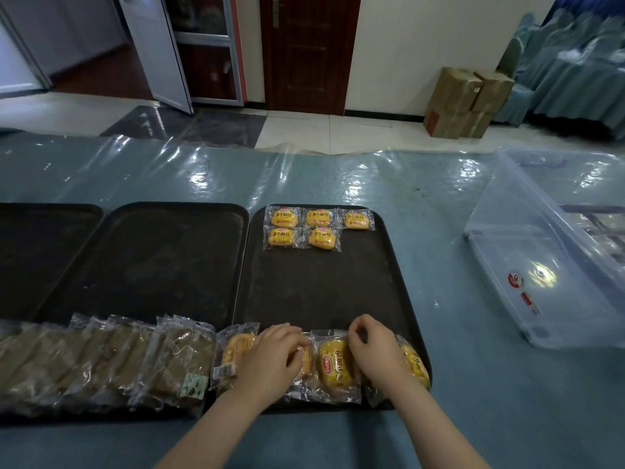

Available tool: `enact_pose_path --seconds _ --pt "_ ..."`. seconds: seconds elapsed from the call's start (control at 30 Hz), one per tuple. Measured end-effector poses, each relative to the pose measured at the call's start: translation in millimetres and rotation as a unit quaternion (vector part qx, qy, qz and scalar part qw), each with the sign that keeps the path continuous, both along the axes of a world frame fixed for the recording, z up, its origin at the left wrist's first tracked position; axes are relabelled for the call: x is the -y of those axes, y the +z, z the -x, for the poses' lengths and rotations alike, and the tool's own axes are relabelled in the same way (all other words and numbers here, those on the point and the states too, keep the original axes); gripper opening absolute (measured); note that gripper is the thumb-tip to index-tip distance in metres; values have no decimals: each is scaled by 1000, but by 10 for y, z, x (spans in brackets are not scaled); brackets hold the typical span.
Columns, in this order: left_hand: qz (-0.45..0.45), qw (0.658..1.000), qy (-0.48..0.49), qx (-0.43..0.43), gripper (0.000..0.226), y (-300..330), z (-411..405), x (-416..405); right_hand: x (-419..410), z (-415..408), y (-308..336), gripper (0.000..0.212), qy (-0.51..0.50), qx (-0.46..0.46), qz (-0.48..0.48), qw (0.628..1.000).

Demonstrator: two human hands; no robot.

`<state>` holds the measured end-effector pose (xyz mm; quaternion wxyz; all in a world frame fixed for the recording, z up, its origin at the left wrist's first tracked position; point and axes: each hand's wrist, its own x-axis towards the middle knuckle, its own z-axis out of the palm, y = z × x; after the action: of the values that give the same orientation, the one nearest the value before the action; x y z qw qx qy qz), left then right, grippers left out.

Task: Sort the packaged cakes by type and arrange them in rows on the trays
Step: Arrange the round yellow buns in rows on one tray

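Three black trays lie side by side. On the right tray (321, 286), several yellow packaged cakes (319, 228) sit in two rows at the far edge. Along its near edge lies a strip of joined yellow cake packets (334, 363). My left hand (270, 357) grips the strip at its left part, over a packet. My right hand (375, 350) pinches the wrapper just right of the middle packet. Another yellow packet (417, 365) shows beyond my right hand. A row of brown packaged cakes (111, 360) lies across the near edge of the middle tray (152, 258).
A third black tray (40, 245) is at the far left. A clear plastic storage box (548, 252) stands on the table at the right. The table has a blue cloth under clear plastic sheeting (338, 177). Cardboard boxes (463, 103) stand on the floor beyond.
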<state>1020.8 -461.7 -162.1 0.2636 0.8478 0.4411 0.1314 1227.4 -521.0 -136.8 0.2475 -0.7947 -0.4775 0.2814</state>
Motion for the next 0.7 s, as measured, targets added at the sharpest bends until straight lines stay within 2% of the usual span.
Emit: enact_pose_path --seconds 0.27,0.43,0.53,0.63,0.7 --pt "34 999 -11 -5 34 68 -46 87 104 32 22 8 -99 -115 -21 988" --pt "40 999 2 31 36 120 -69 102 150 33 -35 9 -181 -229 -23 956" --pt "90 992 26 82 35 187 -76 106 179 12 -59 10 -231 -344 -29 910" --pt "143 978 67 136 34 227 -81 97 199 0 -19 8 -278 -486 -53 827" --pt "184 966 92 156 34 264 -87 101 204 -15 -15 9 -296 -536 -67 788"
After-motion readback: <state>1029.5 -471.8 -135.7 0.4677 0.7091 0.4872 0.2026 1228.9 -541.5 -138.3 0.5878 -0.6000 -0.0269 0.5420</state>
